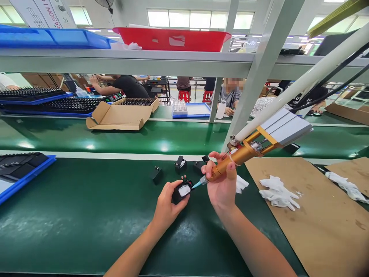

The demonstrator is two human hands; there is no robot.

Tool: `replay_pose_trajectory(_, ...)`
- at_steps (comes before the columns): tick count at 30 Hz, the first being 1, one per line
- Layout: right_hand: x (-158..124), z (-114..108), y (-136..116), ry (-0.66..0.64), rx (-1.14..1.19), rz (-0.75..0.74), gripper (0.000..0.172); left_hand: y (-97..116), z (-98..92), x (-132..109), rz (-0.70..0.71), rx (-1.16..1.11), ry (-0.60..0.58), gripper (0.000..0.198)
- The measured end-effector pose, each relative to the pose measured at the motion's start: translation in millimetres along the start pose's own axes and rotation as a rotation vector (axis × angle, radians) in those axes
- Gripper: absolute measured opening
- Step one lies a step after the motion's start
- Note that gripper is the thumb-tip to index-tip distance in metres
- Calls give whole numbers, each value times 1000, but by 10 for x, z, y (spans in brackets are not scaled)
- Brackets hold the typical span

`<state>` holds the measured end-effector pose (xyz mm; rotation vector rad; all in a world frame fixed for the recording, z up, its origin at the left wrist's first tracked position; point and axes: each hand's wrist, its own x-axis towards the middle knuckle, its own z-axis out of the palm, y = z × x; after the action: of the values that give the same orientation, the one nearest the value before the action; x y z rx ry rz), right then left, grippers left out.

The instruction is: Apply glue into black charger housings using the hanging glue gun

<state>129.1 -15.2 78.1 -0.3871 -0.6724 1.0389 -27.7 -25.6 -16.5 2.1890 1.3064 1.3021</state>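
Between the thumb and fingers of my left hand [167, 204] is a small black plug adapter housing [181, 192], with metal prongs at its top and a white patch inside. My right hand [221, 184] wraps round an orange glue dispensing gun [239, 159]. Its pale blue nozzle tip [197, 184] points left and meets the right edge of the housing, though I cannot tell whether glue is flowing. Behind my hands, a black adapter [157, 175] and another open black housing [180, 164] stand on the green work surface, and one more [198, 166] is partly hidden by my right fingers.
White gloves [279, 192] lie on brown cardboard [314, 231] at the right. A blue tray [29, 177] of black parts is at the left. The gun hangs from a white arm [305, 77] with cables. A metal shelf [129, 61] carrying a red bin [173, 39] crosses above.
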Motion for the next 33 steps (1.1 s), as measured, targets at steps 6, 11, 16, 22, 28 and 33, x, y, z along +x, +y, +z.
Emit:
replay_pose_trajectory(6,2,-5,-4,-12,-6,-14,27,-4,4,-22,-42,-21,-21,36)
replay_pose_trajectory(11,-15,-7,-18,-28,5,10,30,23,-9,-15,-90,-13,-32,35)
replay_pose_trajectory(16,-24,-3,-19,-34,23,4,30,18,29,-12,-140,-3,-64,32)
replay_pose_trajectory(22,-66,23,-18,-48,24,15,30,47,106,-30,-169,12,-158,31)
replay_pose_trajectory(28,-172,102,-43,-76,19,36,31,128,79,-40,-48,-36,-111,32)
replay_pose_trajectory(33,-235,150,-71,-112,-7,51,28,142,66,-70,31,-72,-55,37)
